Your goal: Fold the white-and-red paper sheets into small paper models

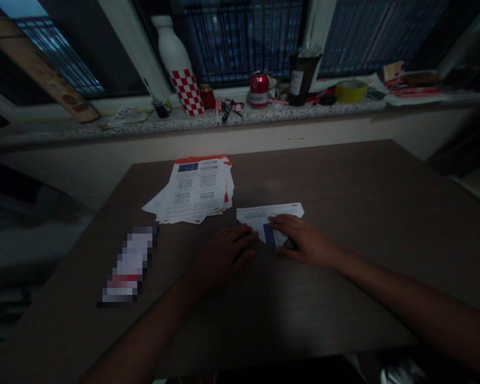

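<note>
On the dark table (344,213) lies a folded white printed sheet (264,216) with a blue patch and a red corner. My right hand (304,242) lies flat on its near right part, fingers stretched out and pressing the paper. My left hand (224,253) rests on the table at the sheet's left edge, fingers loosely spread and touching it. A stack of printed sheets (196,189) with red edges lies farther back to the left of both hands.
A blurred-out flat object (128,265) lies at the left of the table. The stone window ledge (104,128) behind carries a red-checked white bottle (180,66), a red can (259,90), a dark cup (302,74), a tape roll (351,90) and small clutter.
</note>
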Motion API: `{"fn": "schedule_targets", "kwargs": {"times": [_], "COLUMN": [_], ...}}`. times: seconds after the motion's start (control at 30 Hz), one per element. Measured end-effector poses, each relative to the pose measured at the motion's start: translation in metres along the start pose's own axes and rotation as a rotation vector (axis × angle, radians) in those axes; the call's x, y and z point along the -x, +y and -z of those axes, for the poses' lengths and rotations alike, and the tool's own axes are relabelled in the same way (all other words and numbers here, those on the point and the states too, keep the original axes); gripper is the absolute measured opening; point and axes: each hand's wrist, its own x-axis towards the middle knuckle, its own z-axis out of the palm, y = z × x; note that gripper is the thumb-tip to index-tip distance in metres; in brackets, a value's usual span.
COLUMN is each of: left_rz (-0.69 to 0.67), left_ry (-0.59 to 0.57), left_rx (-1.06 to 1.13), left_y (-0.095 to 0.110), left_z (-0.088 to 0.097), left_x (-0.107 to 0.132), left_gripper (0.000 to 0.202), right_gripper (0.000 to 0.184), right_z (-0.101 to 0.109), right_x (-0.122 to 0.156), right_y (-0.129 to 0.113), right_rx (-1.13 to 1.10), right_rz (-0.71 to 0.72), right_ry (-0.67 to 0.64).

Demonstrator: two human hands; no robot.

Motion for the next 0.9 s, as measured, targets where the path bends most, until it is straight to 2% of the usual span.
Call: {"fn": "schedule_targets", "kwargs": {"times": [0.17,0.5,0.9], "left_rz": [0.041,0.045,0.051], "left_ry": [0.006,-0.017,-0.023], "left_rx": [0.017,0.008,-0.005], "left_y": [-0.002,-0.007,-0.014], "left_z": [0.000,0.007,0.005], "left_x": [-0.001,-0.003,0.000], "left_gripper": [0.049,0.045,0.046], "right_gripper": [0.068,0.068,0.069], "right_z": [0.000,0.000,0.001], "right_x": [0.000,0.000,0.000], "right_y": [-0.001,-0.001,-0.001], "right_rx": [0.001,-0.019,-0.030], "right_rz": [-0.010,-0.014,-0.005], "right_ry": [0.011,0.015,0.018]}}
